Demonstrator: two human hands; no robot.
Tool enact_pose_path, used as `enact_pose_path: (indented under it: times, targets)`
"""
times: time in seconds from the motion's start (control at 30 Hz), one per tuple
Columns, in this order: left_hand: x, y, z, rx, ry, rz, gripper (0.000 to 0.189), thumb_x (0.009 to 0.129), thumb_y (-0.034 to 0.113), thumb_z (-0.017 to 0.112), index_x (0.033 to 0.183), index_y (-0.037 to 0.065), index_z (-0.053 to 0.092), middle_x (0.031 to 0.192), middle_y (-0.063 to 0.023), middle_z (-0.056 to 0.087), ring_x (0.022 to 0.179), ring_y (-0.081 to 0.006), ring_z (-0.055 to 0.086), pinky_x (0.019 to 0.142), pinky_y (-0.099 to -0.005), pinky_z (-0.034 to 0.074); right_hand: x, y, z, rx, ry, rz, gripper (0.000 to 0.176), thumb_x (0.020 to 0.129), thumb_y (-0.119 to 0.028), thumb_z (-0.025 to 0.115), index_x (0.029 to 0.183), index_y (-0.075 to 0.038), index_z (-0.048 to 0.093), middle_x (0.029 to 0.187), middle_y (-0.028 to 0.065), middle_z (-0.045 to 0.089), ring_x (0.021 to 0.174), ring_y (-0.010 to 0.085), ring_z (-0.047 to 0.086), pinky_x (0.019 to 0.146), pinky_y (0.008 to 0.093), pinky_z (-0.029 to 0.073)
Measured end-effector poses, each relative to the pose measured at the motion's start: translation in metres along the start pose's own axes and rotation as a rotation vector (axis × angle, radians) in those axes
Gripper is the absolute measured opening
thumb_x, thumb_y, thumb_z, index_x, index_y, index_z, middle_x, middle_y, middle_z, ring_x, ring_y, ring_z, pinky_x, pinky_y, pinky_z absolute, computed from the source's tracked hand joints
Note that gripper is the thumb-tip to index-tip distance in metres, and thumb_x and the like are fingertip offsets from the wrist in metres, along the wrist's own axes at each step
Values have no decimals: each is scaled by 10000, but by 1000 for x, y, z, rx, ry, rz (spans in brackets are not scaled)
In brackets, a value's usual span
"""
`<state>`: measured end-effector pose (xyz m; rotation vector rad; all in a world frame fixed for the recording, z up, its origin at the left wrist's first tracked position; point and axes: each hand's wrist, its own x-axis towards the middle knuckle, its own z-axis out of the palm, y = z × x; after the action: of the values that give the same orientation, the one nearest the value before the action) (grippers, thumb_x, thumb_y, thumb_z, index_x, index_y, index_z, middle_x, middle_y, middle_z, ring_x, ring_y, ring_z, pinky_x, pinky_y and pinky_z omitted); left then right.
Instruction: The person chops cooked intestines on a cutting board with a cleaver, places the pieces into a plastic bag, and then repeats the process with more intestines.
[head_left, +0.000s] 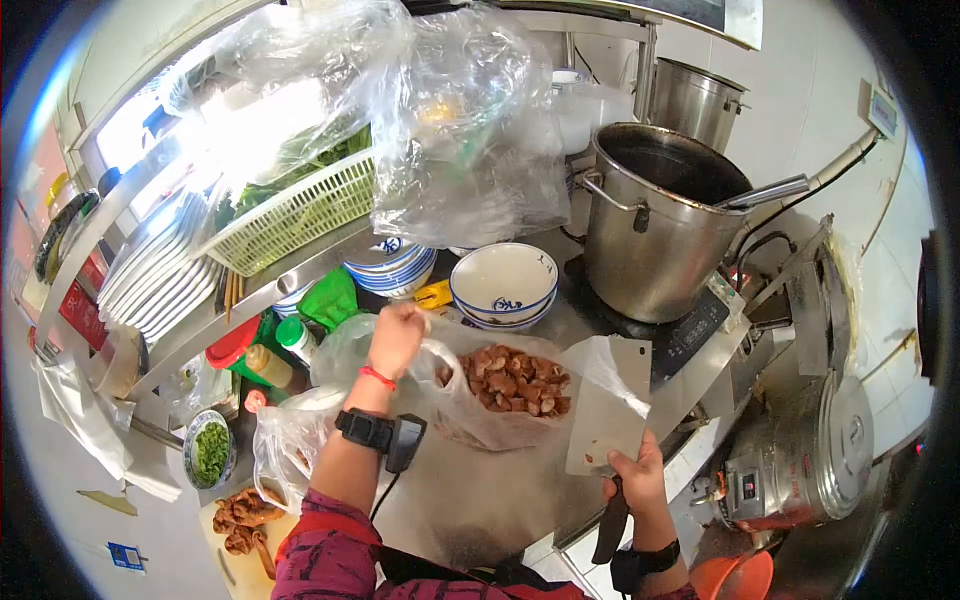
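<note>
My left hand (398, 340) is closed on the gathered edge of a clear plastic bag (455, 425). Chopped brown meat pieces (515, 382) lie inside the bag on the steel counter. A wide cleaver (610, 405) is in my right hand (640, 472), its dark handle pointing down and its blade upright beside the bag's right side. The blade carries a few small brown bits.
Behind the bag are stacked bowls (503, 285) and a large steel pot (660, 230) on an induction cooker (695, 328). At left stand sauce bottles (270, 365), a bowl of chopped greens (210, 450) and a board with meat (245, 510). A lidded cooker (790, 465) is at right.
</note>
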<state>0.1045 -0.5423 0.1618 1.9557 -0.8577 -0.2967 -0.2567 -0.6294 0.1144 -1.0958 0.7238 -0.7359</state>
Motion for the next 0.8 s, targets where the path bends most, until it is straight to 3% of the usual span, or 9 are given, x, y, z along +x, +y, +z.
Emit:
enact_pose_path:
  times: [0.13, 0.27, 0.4, 0.43, 0.5, 0.6, 0.7, 0.77, 0.8]
  targets:
    - [-23, -38, -5, 256, -18, 67, 267, 723, 31, 488, 967, 9, 596, 836, -231, 620, 800, -377, 605, 740, -400, 473, -4, 5, 3, -31, -42, 137, 388, 810, 7, 512, 1176, -3, 385, 872, 115, 582, 458, 138, 520, 341, 248, 423]
    - [-59, -15, -5, 531, -97, 169, 380, 698, 42, 561, 1074, 87, 595, 1107, -189, 574, 1026, -365, 548, 883, -406, 441, -13, 14, 1, -49, -48, 194, 398, 810, 10, 514, 1185, -15, 383, 844, 120, 577, 436, 145, 506, 334, 255, 408]
    - [-100, -5, 19, 789, -249, 893, 296, 746, 165, 591, 1036, 126, 626, 1033, -93, 601, 1011, -257, 552, 1016, -640, 141, -33, 25, 3, -87, -47, 230, 420, 791, 33, 518, 1188, -12, 388, 824, 121, 571, 452, 160, 513, 335, 263, 404]
    - [-111, -4, 23, 791, -238, 881, 296, 746, 165, 591, 1036, 126, 626, 1033, -93, 601, 1011, -257, 552, 1016, -640, 141, -39, 28, 2, -95, -60, 232, 420, 791, 33, 518, 1188, -12, 388, 824, 121, 571, 452, 160, 513, 335, 263, 404]
    - [-135, -3, 24, 1177, -862, 373, 277, 825, 340, 529, 989, 153, 649, 919, -59, 632, 1004, -237, 552, 966, -725, -11, -48, 38, 0, -203, -124, 294, 427, 767, 48, 516, 1171, -14, 395, 818, 116, 571, 463, 158, 515, 337, 258, 404]
    - [-172, -21, 11, 1168, -937, 272, 374, 848, 465, 468, 919, 152, 662, 831, -46, 644, 1006, -233, 549, 957, -726, -13, -62, 44, 8, -244, -189, 371, 434, 737, 67, 515, 1149, -15, 403, 814, 115, 572, 466, 160, 521, 337, 260, 406]
    - [-216, -47, -3, 982, -826, 190, 342, 840, 408, 516, 978, 122, 642, 956, -65, 635, 1041, -241, 542, 967, -718, 58, -69, 54, 13, -285, -324, 348, 443, 739, 28, 503, 1162, -19, 378, 797, 154, 581, 455, 157, 516, 337, 258, 404]
    - [-247, -62, -17, 470, -154, 613, 305, 821, 301, 574, 1033, 85, 608, 1057, -98, 597, 1072, -263, 528, 1003, -629, 196, -74, 52, 31, -297, -317, 323, 521, 748, 13, 508, 1235, -29, 327, 836, 148, 567, 456, 165, 511, 339, 265, 408]
    - [-262, -66, -33, 492, -122, 574, 305, 821, 301, 574, 1033, 85, 608, 1057, -98, 597, 1072, -263, 528, 1003, -629, 196, -79, 56, 36, -230, -295, 299, 546, 756, 8, 508, 1262, -33, 308, 851, 143, 563, 454, 167, 506, 341, 265, 409]
